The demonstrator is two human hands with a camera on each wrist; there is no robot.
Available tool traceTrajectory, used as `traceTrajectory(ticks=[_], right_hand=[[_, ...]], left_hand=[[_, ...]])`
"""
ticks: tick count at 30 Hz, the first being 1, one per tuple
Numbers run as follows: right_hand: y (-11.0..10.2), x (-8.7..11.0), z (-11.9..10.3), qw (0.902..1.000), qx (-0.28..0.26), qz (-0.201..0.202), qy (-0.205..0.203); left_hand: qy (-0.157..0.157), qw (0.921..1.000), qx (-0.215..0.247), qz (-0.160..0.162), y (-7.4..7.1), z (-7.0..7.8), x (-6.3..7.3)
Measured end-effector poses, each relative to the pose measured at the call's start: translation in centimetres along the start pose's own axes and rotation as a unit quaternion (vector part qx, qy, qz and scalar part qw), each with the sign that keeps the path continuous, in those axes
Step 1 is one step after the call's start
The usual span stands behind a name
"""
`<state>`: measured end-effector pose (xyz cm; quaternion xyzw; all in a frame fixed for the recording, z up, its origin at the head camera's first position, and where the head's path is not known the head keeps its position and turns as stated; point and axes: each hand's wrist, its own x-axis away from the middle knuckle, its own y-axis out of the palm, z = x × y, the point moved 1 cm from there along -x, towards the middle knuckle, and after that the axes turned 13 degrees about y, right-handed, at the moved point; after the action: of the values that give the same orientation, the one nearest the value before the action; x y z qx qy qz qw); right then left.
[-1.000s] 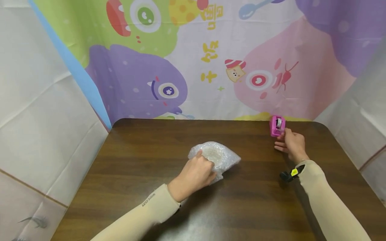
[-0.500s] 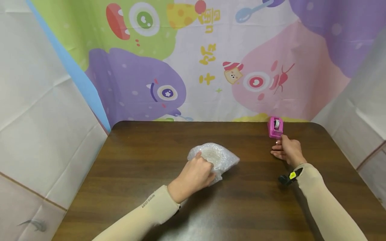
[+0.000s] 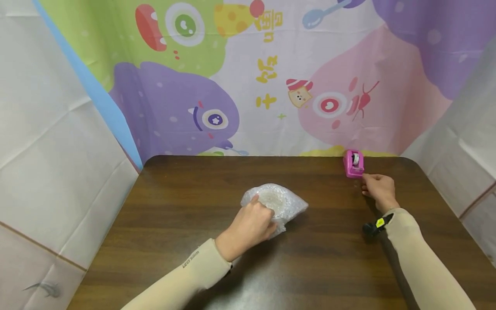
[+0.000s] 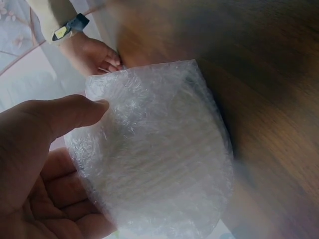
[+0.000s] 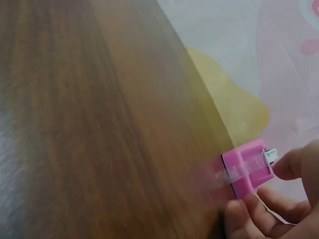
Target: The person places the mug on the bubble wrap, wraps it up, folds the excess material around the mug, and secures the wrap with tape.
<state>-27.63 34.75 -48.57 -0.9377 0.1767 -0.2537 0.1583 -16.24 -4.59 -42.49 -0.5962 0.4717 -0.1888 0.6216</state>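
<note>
My left hand (image 3: 248, 226) holds a round, flat item wrapped in bubble wrap (image 3: 289, 202) near the middle of the table. In the left wrist view the thumb lies on top of the clear bubble wrap (image 4: 154, 144) and the fingers curl beneath; faint ridges show through. At the far right, my right hand (image 3: 380, 190) grips the front right corner of a pink tape dispenser (image 3: 351, 168) with thumb and curled fingers. In the right wrist view a strip of clear tape (image 5: 224, 176) sticks out past the dispenser's front. The dispenser's roll is partly hidden.
The dark wooden table (image 3: 186, 189) has rounded back corners. The dispenser stands at its back edge, against a cartoon-printed curtain (image 3: 267, 129). Pale fabric panels (image 3: 50, 129) hang at both sides.
My right hand has shifted slightly right and its spread fingers have curled in at the dispenser's corner. The left hand and the wrapped item stay where they were.
</note>
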Motion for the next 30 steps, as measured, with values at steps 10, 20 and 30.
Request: traceTrajectory(ticks=[10,20,30], right_hand=[[0.5,-0.9,-0.8,0.9993,0.033,0.017,0.006],[0.9,-1.0,-1.4,0.9978,0.053,0.038,0.008],[1.0,-1.7,-1.5,0.9997,0.011,0.01,0.018]], left_hand=[[-0.002,0.9999,0.01,0.0,0.0,0.0,0.0],[-0.011,0.9999,-0.004,-0.007,0.1,0.0,-0.1],[-0.008,0.9999,-0.01,-0.009,0.1,0.0,-0.1]])
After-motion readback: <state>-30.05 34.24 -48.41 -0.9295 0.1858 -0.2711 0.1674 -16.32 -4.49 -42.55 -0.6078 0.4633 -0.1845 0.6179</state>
